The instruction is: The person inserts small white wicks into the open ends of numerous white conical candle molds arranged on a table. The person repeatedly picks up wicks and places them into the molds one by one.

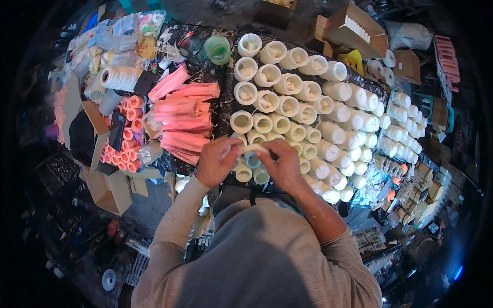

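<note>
My left hand (216,160) and my right hand (283,162) meet over the front of the table, fingers closed. Between their fingertips runs a short pale, whitish strip (251,149); its exact kind is too small to make out. Just below it stands a light-blue hollow cylinder (252,160) among cream ones. Behind and to the right, rows of white and cream hollow cylinders (267,75) stand upright, several with pale pieces inside. To the left of my hands lies a pile of long pink pieces (183,114).
A green tub (217,50) stands at the back. On the left are a spool of white cord (120,78), short pink tubes (132,124) and an open cardboard box (109,192). Closed-topped white cylinders (331,132) crowd the right side, with a carton (355,30) beyond.
</note>
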The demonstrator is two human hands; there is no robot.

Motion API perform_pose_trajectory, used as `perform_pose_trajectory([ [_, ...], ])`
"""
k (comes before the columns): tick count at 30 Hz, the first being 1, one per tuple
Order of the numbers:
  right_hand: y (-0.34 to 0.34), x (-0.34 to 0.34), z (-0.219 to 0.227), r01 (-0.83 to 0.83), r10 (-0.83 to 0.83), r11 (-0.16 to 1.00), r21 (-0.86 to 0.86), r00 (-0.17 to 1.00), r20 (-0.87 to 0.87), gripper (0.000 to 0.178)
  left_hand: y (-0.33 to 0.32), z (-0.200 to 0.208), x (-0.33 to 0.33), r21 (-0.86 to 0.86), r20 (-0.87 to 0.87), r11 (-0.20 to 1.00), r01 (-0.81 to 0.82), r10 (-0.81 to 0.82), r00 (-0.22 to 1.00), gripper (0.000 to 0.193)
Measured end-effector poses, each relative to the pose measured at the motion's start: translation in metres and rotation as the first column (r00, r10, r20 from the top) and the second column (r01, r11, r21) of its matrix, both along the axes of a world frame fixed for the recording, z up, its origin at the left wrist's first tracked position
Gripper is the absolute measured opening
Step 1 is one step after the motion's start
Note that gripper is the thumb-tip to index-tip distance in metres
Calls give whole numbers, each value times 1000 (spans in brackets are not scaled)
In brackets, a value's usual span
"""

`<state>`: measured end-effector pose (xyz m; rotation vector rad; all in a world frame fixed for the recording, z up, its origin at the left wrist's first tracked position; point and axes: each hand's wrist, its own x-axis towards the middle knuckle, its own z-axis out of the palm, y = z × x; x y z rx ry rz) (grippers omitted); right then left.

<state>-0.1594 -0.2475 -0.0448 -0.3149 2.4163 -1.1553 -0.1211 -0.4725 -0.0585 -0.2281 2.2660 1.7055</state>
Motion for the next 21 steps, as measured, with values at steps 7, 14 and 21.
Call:
perform_pose_trajectory([
  [7,27,-65,-10,497,-501,866,-59,858,-118,27,-11,4,-103,-279,-435,940,-197,59,898,17],
  [14,5,-97,8,179,-231,957,-230,948,-221,20,4,30,-136,-260,-457,951,167,-273,847,34],
  [21,-7,-79,10,48,-26,998,28,844,-535,19,37,25,-103,-403,-352,908,111,-266,897,23],
])
